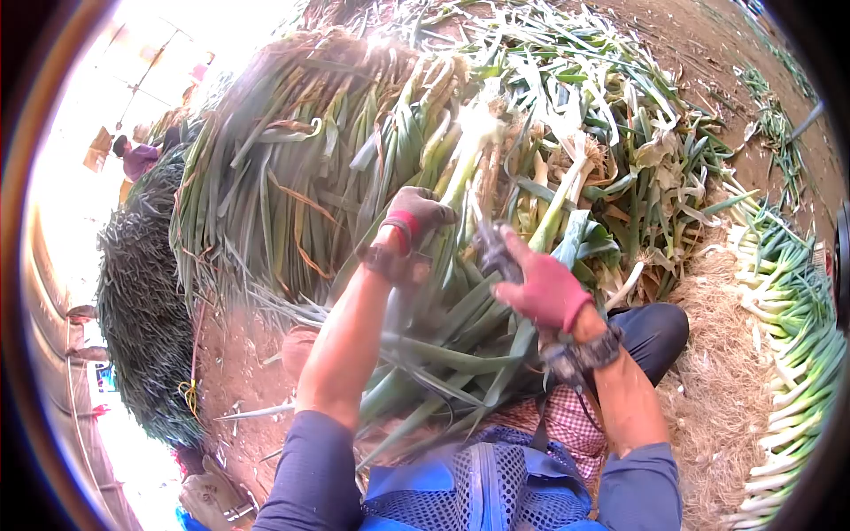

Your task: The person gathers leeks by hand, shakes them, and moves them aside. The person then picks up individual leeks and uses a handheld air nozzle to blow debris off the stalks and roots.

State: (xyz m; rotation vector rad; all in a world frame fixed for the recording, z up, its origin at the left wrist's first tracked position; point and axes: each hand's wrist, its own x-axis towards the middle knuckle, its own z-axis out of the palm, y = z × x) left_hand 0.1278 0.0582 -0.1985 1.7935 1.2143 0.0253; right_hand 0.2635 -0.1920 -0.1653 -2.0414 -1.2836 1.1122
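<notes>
Gloved in grey and red, my left hand (416,215) is closed round a leek (459,181) whose pale root end points up and away. My right hand (547,281), in a reddish glove, grips a dark tool (496,250) just right of that leek. The tool's tip is blurred against the stems. Long green leaves (443,358) spread below both hands over my lap. Beyond my hands lies a large heap of leeks (292,168), roots at the top and leaves hanging down.
Trimmed leeks (788,380) lie in a row at the right. Cut roots (722,354) cover the ground beside my knee (660,332). A dark green leek stack (142,283) stands at the left, with another person (140,159) behind it. Loose leaves (567,62) lie at the back.
</notes>
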